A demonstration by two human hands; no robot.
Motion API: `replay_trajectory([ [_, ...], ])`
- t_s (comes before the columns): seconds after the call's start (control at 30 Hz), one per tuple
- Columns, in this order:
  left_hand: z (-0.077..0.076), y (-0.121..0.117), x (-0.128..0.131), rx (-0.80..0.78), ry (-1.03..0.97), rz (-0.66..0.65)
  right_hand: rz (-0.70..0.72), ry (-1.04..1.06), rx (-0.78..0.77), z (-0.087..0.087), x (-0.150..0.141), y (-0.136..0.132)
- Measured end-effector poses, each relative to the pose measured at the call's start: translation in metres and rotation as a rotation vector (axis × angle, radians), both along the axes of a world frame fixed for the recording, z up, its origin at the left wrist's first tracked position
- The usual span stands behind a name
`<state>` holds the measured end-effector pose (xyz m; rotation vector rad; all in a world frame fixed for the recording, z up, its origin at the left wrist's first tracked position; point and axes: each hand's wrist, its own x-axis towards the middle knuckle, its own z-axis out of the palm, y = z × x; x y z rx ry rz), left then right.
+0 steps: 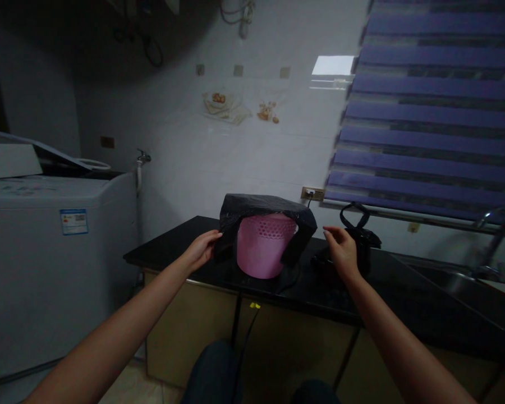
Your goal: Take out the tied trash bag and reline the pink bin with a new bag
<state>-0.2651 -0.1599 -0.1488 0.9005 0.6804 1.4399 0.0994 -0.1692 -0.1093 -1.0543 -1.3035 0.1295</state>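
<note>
A pink plastic basket with a perforated upper band stands upright on the black counter. A black plastic bag is draped over its top, with flaps hanging down on both sides. At the basket's left, my left hand is closed with its fingertips pinching the edge of the bag's left flap. My right hand is held up just right of the other flap, a small gap between its fingertips and the plastic. Its fingers are partly bent and apart, with nothing visible in them. Inside the basket is hidden by the bag.
Behind my right hand sits a tied black bag on the counter. A sink with a faucet lies at the right. A washing machine stands at the left. A socket with a plug is on the wall.
</note>
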Motion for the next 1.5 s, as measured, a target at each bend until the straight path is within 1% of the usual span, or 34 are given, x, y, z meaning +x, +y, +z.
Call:
replay_trajectory([
  [0.13, 0.0, 0.002, -0.001, 0.005, 0.0, 0.002, 0.084, -0.288, 0.017, 0.035, -0.031, 0.004],
  [0.23, -0.002, 0.002, -0.001, -0.001, 0.002, 0.005, 0.07, -0.463, 0.04, 0.059, -0.053, 0.017],
  [0.33, -0.003, 0.001, -0.001, -0.012, 0.002, 0.01, 0.053, -0.593, -0.001, 0.073, -0.07, 0.033],
  [0.43, -0.004, 0.001, -0.001, -0.018, 0.002, 0.01, 0.031, -0.709, -0.064, 0.08, -0.083, 0.042],
  [0.57, -0.006, 0.0, -0.001, -0.008, -0.012, 0.002, -0.027, -0.819, -0.142, 0.084, -0.093, 0.044],
  [0.67, -0.005, -0.003, 0.001, -0.005, -0.025, 0.005, -0.036, -0.878, -0.179, 0.084, -0.096, 0.044],
  [0.77, -0.004, -0.005, 0.002, -0.022, -0.015, 0.032, -0.03, -0.909, -0.139, 0.081, -0.095, 0.045],
  [0.9, -0.006, -0.006, 0.004, -0.026, 0.005, 0.073, -0.037, -0.895, -0.065, 0.076, -0.093, 0.045],
  [1.07, -0.014, -0.005, 0.007, -0.045, 0.047, 0.132, -0.059, -0.863, -0.087, 0.071, -0.094, 0.043],
  [1.17, -0.021, -0.006, 0.009, -0.047, 0.084, 0.201, -0.075, -0.842, -0.123, 0.07, -0.096, 0.041],
  [1.23, -0.024, -0.007, 0.011, -0.029, 0.099, 0.297, -0.075, -0.831, -0.134, 0.068, -0.097, 0.041],
  [1.3, -0.025, -0.011, 0.017, 0.016, 0.101, 0.412, -0.068, -0.817, -0.125, 0.066, -0.098, 0.041],
  [1.37, -0.024, -0.018, 0.028, 0.08, 0.116, 0.465, -0.054, -0.801, -0.093, 0.064, -0.097, 0.043],
  [1.4, -0.023, -0.021, 0.035, 0.147, 0.181, 0.418, -0.048, -0.793, -0.077, 0.063, -0.097, 0.044],
  [1.43, -0.022, -0.025, 0.042, 0.182, 0.234, 0.336, -0.048, -0.784, -0.066, 0.062, -0.096, 0.045],
  [1.5, -0.018, -0.032, 0.06, 0.221, 0.271, 0.194, -0.052, -0.772, -0.059, 0.06, -0.095, 0.048],
])
